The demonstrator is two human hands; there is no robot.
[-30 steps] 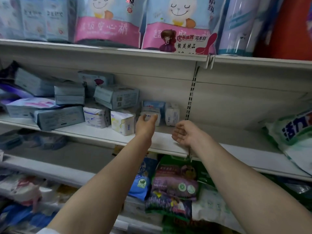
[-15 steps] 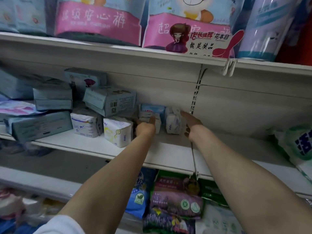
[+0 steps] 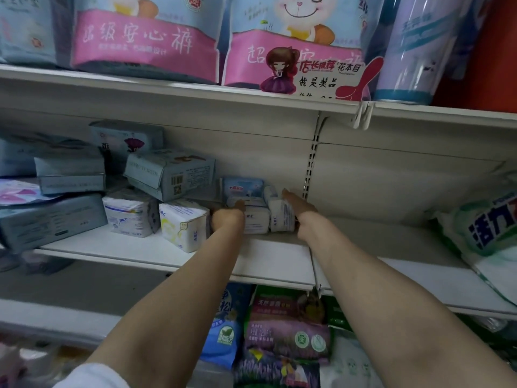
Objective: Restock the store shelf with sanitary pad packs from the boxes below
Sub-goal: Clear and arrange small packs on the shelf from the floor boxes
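Two hands bracket the small white packs (image 3: 257, 221) at the back of the shelf (image 3: 173, 254), left hand (image 3: 228, 217) gripping one side, right hand (image 3: 298, 210) flat against the other, apparently to square them.

Your packs (image 3: 256, 218) are wrapped in thin soft plastic film, white and faintly shiny, creased at the folded ends; the shelf (image 3: 134, 247) under them looks like painted metal, smooth and matt cream, as does the slotted upright (image 3: 311, 166). The blue boxes (image 3: 170, 175) to your left look like matt printed card, while the big bags (image 3: 145, 40) above you are glossy printed plastic, and your sleeve (image 3: 92, 378) is white cloth.
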